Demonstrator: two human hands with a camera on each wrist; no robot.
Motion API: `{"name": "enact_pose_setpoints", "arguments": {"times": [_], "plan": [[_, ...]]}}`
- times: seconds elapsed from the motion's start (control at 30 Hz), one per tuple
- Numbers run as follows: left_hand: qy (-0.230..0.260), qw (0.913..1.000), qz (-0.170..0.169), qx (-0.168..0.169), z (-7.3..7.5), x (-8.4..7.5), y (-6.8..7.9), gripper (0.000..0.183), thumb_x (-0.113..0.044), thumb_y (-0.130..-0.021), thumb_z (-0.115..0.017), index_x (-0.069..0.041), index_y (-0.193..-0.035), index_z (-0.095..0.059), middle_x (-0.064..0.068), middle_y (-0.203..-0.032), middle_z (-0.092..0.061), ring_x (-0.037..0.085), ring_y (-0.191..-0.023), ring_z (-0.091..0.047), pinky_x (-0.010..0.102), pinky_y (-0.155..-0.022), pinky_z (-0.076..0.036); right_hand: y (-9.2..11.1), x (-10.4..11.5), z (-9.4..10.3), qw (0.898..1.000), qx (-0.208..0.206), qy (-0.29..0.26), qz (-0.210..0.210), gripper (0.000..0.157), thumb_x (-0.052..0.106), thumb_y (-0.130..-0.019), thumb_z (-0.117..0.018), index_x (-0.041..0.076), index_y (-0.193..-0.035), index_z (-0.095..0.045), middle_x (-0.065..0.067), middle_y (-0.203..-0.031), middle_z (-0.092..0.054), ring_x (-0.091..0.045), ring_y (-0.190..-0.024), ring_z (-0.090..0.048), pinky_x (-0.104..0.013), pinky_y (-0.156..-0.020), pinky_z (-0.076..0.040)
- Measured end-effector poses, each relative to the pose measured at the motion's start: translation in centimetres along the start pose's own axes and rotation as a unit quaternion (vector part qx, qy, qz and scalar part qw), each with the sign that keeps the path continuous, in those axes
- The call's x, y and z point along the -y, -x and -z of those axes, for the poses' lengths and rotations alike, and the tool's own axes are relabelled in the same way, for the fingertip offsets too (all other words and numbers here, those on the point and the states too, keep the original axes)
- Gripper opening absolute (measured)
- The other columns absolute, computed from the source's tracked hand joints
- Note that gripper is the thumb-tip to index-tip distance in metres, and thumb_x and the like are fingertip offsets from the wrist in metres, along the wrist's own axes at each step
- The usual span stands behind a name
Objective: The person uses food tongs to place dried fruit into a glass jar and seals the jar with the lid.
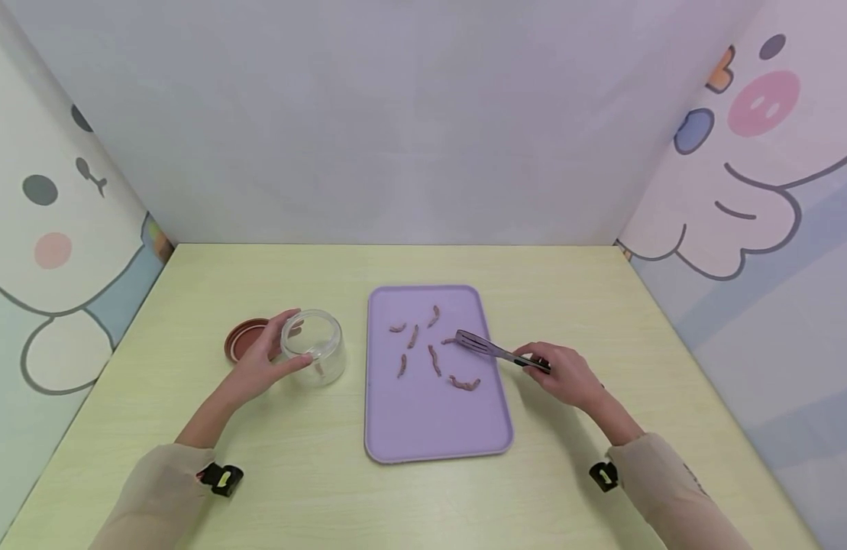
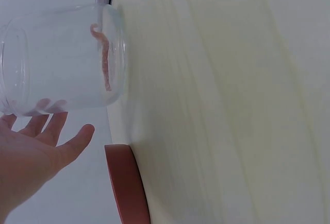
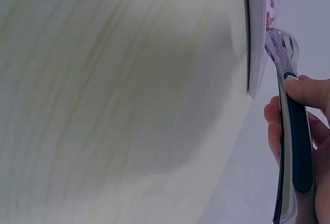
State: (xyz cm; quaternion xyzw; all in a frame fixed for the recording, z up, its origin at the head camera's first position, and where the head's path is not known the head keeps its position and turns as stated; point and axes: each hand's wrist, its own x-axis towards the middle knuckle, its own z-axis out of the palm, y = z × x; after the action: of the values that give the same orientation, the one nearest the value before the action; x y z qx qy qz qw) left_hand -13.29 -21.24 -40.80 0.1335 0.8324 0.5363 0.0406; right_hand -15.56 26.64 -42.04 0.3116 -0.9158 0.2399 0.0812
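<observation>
My left hand (image 1: 254,370) is around a clear jar (image 1: 334,359), thumb at the near side and fingers at the far side. A single brown, twisted strip (image 2: 105,59) lies at the bottom of the jar in the left wrist view. In my right hand (image 1: 564,374) is a pair of tongs (image 1: 495,350) with dark grips and slotted metal heads, held between thumb and fingers. The tong heads reach over the right rim of a purple tray (image 1: 430,428), right at one small brown strip (image 1: 449,341). Several similar strips (image 1: 434,360) lie scattered on the tray.
A round reddish-brown lid (image 1: 239,341) lies on the table behind the left hand, left of the jar. The pale yellow wooden table (image 1: 313,489) meets a plain back wall (image 1: 396,153) and cartoon-printed side walls.
</observation>
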Motion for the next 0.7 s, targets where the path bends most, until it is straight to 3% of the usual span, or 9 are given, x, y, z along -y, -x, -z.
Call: {"name": "enact_pose_setpoints", "arguments": {"times": [0.37,0.7], "plan": [[-0.004,1.0000,0.002,0.001,-0.1,-3.2,0.6,0.071,-0.009,-0.081,-0.064,0.003,-0.135,-0.017,0.029,-0.130,-0.030,0.041,-0.122,-0.026,0.051,-0.096,-0.024,-0.5,0.1,0.3,1.000,-0.013,-0.016,0.022,0.028,0.001,-0.074,-0.068,0.014,-0.098,-0.063,0.009,-0.070,-0.055,-0.003,-0.053,-0.043,-0.021,-0.046,-0.036],[-0.003,1.0000,-0.002,0.000,-0.1,-3.1,0.6,0.071,-0.009,-0.081,-0.064,0.003,-0.135,-0.018,0.028,-0.130,-0.030,0.041,-0.122,-0.026,0.051,-0.096,-0.025,-2.2,0.6,1.3,0.999,-0.028,-0.014,0.043,0.028,-0.001,-0.074,-0.068,0.013,-0.098,-0.063,0.011,-0.068,-0.051,-0.003,-0.049,-0.038,-0.020,-0.042,-0.032]]}}
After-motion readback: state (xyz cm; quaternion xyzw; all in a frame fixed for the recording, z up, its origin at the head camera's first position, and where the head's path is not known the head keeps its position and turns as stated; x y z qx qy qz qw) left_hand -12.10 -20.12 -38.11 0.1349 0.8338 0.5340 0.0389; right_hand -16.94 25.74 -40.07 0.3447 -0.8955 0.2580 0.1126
